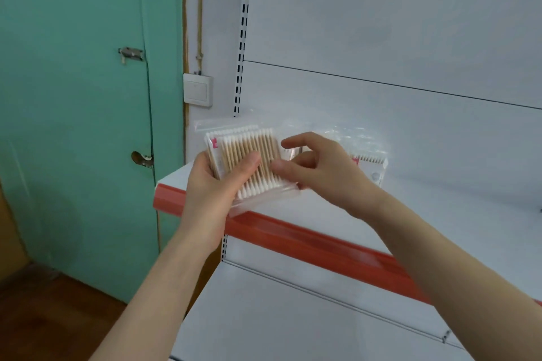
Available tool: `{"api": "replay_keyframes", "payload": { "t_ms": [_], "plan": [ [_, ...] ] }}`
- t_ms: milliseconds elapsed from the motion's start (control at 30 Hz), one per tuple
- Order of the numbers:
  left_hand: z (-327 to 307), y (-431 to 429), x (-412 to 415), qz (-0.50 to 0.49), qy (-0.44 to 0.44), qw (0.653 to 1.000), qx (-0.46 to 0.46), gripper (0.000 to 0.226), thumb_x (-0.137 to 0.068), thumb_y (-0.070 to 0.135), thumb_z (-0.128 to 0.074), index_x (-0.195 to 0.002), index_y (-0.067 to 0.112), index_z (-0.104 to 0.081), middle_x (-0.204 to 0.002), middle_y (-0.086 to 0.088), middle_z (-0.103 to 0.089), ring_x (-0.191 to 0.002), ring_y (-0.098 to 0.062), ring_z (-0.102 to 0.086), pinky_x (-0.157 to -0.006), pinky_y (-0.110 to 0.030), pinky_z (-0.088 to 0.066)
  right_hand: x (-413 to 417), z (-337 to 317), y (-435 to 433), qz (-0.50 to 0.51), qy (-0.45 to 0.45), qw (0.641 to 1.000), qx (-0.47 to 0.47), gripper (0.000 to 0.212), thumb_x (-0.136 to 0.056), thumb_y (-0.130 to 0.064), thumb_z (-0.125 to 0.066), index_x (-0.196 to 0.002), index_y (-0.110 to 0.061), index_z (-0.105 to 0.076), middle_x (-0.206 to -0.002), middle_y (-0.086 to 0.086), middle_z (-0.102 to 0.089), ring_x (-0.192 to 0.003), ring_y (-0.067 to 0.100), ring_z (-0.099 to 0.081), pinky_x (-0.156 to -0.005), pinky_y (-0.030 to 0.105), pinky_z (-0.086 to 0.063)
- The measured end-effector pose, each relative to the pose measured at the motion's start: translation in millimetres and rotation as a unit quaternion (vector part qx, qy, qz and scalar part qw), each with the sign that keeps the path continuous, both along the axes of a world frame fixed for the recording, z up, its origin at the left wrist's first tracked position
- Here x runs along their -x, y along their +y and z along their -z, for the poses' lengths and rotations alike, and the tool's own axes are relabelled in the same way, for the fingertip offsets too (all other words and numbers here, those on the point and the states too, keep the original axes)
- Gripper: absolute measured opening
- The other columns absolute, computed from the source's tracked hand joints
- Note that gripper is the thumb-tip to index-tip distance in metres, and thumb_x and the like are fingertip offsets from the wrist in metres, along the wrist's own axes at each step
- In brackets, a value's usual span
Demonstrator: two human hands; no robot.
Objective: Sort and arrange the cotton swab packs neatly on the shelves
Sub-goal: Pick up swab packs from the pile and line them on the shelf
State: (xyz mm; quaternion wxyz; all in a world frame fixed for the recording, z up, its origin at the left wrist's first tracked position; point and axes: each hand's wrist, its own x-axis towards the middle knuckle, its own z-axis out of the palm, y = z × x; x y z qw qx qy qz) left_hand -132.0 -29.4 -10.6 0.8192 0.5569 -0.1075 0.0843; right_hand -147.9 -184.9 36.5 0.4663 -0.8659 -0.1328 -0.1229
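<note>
Left hand: the left hand (215,184) grips a small stack of cotton swab packs (249,155) from below and from the left. Its thumb lies over the front face and its fingers are behind, so the stack stays together like a deck of cards.
Right hand: the right hand (325,173) is at the right edge of the same stack. Its thumb is on the front pack and its curled fingers are at the edge, so it seems to pinch there, while the forefinger is lifted free. I judge that it is squaring the packs or peeling one off.
Where the stack is: it is held in the air, tilted, just above the left end of the shelf (440,184) and over the red strip (293,234). It is not yet set down.
Single pack: a single pack (371,165) stands on the shelf near the back, partly hidden behind the right hand. It probably marks where the row will grow.
Progress: early, I think, because most packs are in the hands.
Next move: stand the packs upright beside the single pack, with the faces forward.
Risk: the clear wrapping looks slippery, so the stack may fan out.
Nearby: a green door (73,126) is to the left.
</note>
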Motion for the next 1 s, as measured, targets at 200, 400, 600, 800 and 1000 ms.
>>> {"api": "replay_keyframes", "payload": {
  "t_ms": [200, 400, 600, 800, 1000],
  "plan": [
    [-12.1, -15.4, -5.6, 0.024, -0.013, 1.000, 0.009, 0.060, -0.066, 0.030, -0.071, -0.119, 0.006, -0.052, -0.100, -0.003, -0.069, -0.083, -0.013, -0.070, -0.063, -0.027, -0.056, 5.1, -1.1, -27.7, -0.010, -0.028, 0.999, -0.022, 0.021, -0.081, -0.014, -0.069, -0.096, -0.026, -0.059, -0.071, -0.006, -0.063, -0.070, 0.012, -0.058, -0.067, 0.024, -0.045],
    [-13.4, -27.9, -8.9, 0.058, 0.012, 0.997, 0.058, 0.014, -0.086, 0.014, -0.061, -0.100, 0.012, -0.063, -0.080, 0.004, -0.072, -0.070, -0.009, -0.069, -0.057, -0.024, -0.055, 8.5, 19.8, -32.1, -0.027, -0.308, 0.916, 0.258, 0.065, -0.071, -0.055, -0.062, -0.127, -0.022, -0.053, -0.138, 0.003, -0.045, -0.130, 0.015, -0.038, -0.109, 0.031, -0.033],
    [-15.1, -29.7, -10.1, 0.095, 0.036, 0.992, 0.074, 0.034, -0.076, 0.038, -0.064, -0.095, 0.009, -0.064, -0.078, -0.002, -0.071, -0.072, -0.014, -0.069, -0.058, -0.024, -0.056, 4.5, 14.1, -37.0, -0.032, -0.340, 0.915, 0.214, 0.040, -0.078, -0.031, -0.065, -0.113, -0.012, -0.062, -0.114, -0.005, -0.060, -0.107, 0.007, -0.053, -0.092, 0.022, -0.043],
    [-11.1, -27.3, -8.5, 0.069, -0.041, 0.996, 0.026, 0.053, -0.063, 0.041, -0.065, -0.106, 0.012, -0.055, -0.088, 0.000, -0.072, -0.084, -0.016, -0.071, -0.070, -0.031, -0.059, 12.8, -14.2, -41.7, -0.030, -0.104, 0.994, 0.004, 0.019, -0.088, -0.034, -0.056, -0.083, -0.016, -0.061, -0.068, 0.001, -0.048, -0.058, 0.006, -0.047, -0.055, 0.017, -0.038],
    [-9.5, -34.9, -7.0, 0.036, -0.053, 0.998, -0.021, 0.041, -0.076, 0.017, -0.070, -0.111, 0.006, -0.053, -0.098, -0.005, -0.071, -0.085, -0.016, -0.071, -0.069, -0.034, -0.059, 2.6, -8.8, -47.4, 0.021, -0.034, 0.995, -0.095, 0.013, -0.081, -0.015, -0.067, -0.089, -0.022, -0.059, -0.083, 0.002, -0.061, -0.065, 0.012, -0.066, -0.061, 0.027, -0.056]
  ]
}}
